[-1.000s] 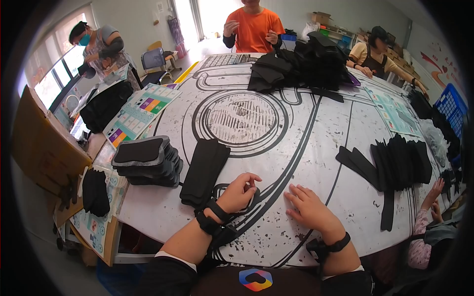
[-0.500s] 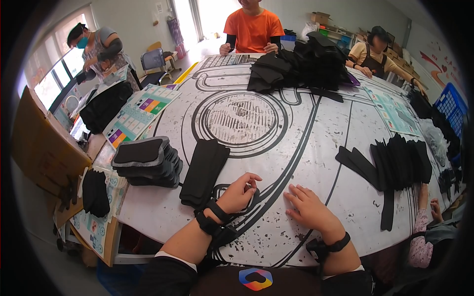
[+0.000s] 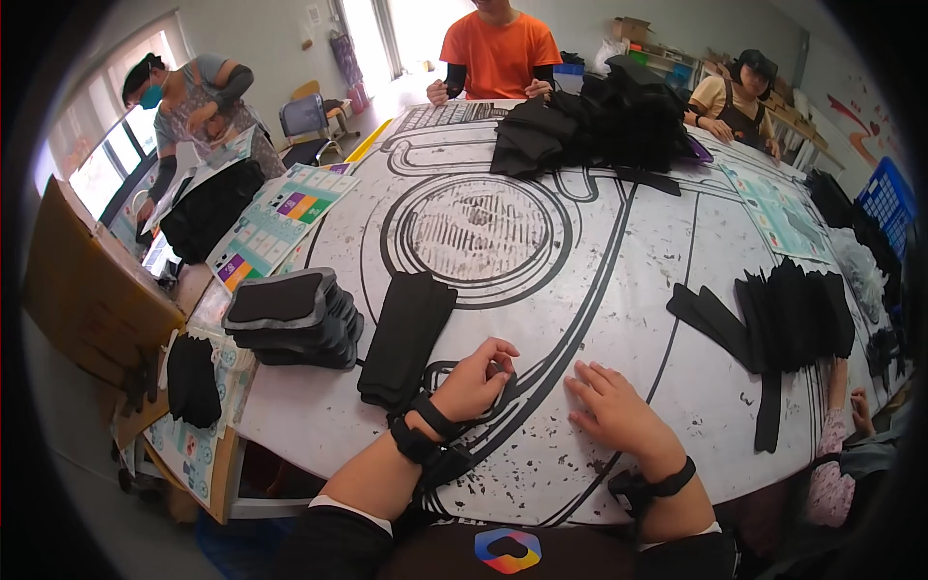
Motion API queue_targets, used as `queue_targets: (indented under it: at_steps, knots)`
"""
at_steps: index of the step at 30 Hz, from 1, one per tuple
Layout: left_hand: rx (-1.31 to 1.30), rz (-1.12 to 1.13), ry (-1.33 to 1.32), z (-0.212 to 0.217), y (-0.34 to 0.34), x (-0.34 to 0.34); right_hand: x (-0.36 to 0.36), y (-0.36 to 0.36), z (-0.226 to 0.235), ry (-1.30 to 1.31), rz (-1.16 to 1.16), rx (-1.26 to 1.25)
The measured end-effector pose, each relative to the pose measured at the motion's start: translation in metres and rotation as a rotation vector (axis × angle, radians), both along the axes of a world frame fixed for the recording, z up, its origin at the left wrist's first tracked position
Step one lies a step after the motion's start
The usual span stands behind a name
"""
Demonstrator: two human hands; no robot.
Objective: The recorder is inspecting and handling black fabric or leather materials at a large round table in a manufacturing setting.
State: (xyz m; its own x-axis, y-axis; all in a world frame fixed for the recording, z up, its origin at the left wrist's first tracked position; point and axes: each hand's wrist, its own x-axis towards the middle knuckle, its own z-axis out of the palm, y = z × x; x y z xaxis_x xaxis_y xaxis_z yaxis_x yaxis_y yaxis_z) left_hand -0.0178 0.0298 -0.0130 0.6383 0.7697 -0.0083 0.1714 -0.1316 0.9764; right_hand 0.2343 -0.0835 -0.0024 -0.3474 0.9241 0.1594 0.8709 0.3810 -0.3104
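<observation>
While a brown cardboard box point(image 3: 92, 280) leans at the far left, a small bundle of black pieces point(image 3: 193, 380) lies to its right, on printed sheets beside the table point(image 3: 657, 232). Next, near the table's left edge, rises a stack of grey-edged pads point(image 3: 295, 319), its top piece black in the middle and longest from side to side. Just beside it, with a narrow gap, lies the stack of black strips point(image 3: 408, 338). This is the pile nearest the hands: it sits to the left of the left hand point(image 3: 474, 382) and reaches farther from the person, well apart from the right hand. Its long axis runs away from the person and tilts to the right, the near end close to the banded left wrist, the far end toward the round design on the tabletop. The left hand is loosely curled, thumb toward the forefinger; whether it pinches anything I cannot tell. Beyond, at the far edge, sits a heap of black pieces point(image 3: 604, 116). The right hand point(image 3: 621, 414) lies palm down, fingers slightly spread and holding nothing visible. Farther right is a row of black strips point(image 3: 793, 319), mostly pointing away from the person; two slant leftward and one juts toward the near edge.
</observation>
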Motion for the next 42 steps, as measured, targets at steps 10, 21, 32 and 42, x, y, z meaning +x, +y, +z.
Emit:
queue_targets:
  at_steps: [10, 21, 32, 42]
  knots:
    - [0.104, 0.012, -0.008, 0.002, -0.001, 0.002, -0.002, 0.001, 0.037, 0.308, 0.261, -0.133]
    - [0.047, 0.025, 0.018, 0.002, -0.001, 0.002, -0.012, -0.017, 0.051, 0.912, 1.355, -1.007]
    - [0.033, 0.013, 0.008, -0.001, 0.000, 0.002, -0.002, -0.015, 0.044, 0.963, 1.264, -1.051]
    - [0.047, 0.019, 0.005, 0.001, 0.000, 0.002, 0.003, -0.012, 0.050, 1.017, 1.036, -0.963]
